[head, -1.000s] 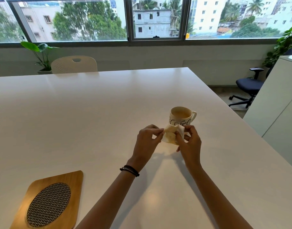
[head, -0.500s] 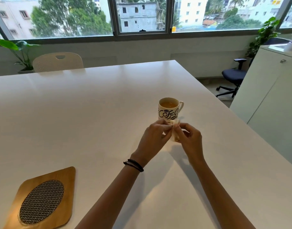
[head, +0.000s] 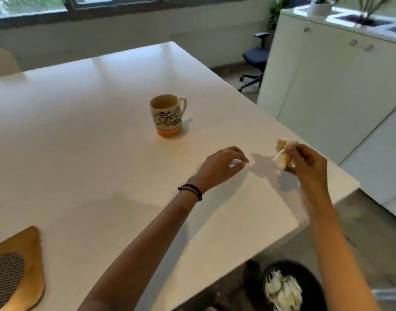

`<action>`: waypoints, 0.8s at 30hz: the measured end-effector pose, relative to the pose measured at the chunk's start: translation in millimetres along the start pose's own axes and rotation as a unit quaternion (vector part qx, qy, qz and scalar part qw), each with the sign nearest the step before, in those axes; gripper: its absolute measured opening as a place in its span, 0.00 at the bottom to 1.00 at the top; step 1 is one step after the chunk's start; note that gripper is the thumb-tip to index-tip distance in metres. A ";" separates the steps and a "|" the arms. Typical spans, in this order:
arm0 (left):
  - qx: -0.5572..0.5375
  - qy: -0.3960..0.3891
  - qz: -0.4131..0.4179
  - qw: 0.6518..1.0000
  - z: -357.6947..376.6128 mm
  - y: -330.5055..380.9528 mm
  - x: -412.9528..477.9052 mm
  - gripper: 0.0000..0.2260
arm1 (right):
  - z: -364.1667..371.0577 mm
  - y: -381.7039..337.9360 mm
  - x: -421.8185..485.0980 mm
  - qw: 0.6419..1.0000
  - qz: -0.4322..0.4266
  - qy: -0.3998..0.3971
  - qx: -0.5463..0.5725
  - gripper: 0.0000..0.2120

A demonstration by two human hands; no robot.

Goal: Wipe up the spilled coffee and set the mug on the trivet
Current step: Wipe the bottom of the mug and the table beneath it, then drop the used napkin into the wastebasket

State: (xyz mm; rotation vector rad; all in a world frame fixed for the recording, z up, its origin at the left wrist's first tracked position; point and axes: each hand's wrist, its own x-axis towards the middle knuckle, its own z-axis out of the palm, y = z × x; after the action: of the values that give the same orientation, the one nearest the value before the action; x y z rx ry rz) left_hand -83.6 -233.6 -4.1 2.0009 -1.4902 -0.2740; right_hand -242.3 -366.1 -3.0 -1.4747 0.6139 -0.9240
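A white mug (head: 168,115) with black lettering and an orange base stands upright on the white table (head: 80,142), coffee inside. My right hand (head: 307,164) holds a crumpled, coffee-stained paper tissue (head: 282,153) above the table's right edge. My left hand (head: 221,164) hovers just over the table, fingers loosely curled, holding nothing, right of and nearer than the mug. The wooden trivet (head: 15,265) with a woven oval centre lies at the near left, partly cut off by the frame. No spill shows on the table.
On the floor below the table's near right corner stands a black bin (head: 291,288) with white crumpled tissues inside. White cabinets (head: 327,86) line the right side. A dark office chair (head: 255,59) stands beyond the table.
My hands have separated. The right hand has carried the tissue off to the right, over the table edge, and the left has let go of it. The view has tilted down and right.
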 end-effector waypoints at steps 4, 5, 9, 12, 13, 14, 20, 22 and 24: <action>-0.007 -0.083 0.032 0.996 36.1 14.7 32.0 0.13 | -68.4 7.3 -21.3 0.992 0.017 0.123 0.036 0.16; -0.015 -0.102 0.038 0.994 43.2 18.8 38.4 0.14 | -84.1 10.8 -28.1 0.986 0.016 0.159 0.054 0.17; -0.020 -0.122 0.047 0.991 62.0 30.7 56.7 0.18 | -138.5 42.9 -59.3 0.942 0.052 0.275 0.185 0.08; -0.017 -0.099 0.049 0.994 68.2 32.2 62.3 0.18 | -167.0 86.2 -86.9 0.890 0.137 0.313 0.302 0.11; -0.013 -0.092 0.052 0.994 70.0 32.2 63.0 0.18 | -171.5 102.4 -98.6 0.871 0.165 0.322 0.332 0.10; -0.011 -0.087 0.055 0.995 71.0 31.4 64.2 0.19 | -174.1 119.2 -110.1 0.853 0.197 0.338 0.345 0.10; -0.007 -0.080 0.050 0.996 72.9 28.7 64.9 0.20 | -162.5 210.1 -193.9 0.771 0.394 0.421 0.272 0.13; -0.004 -0.075 0.049 0.996 73.7 28.1 64.9 0.20 | -157.3 231.1 -224.4 0.750 0.454 0.408 0.254 0.11; -0.002 -0.067 0.050 0.997 75.0 28.3 64.4 0.20 | -153.5 244.7 -251.5 0.722 0.515 0.394 0.242 0.07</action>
State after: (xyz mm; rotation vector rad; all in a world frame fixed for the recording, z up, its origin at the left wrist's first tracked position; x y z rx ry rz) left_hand -122.1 -324.1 -33.9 1.9296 -1.6657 -0.3751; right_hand -470.2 -277.4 -297.7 -0.0454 1.4769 -0.6538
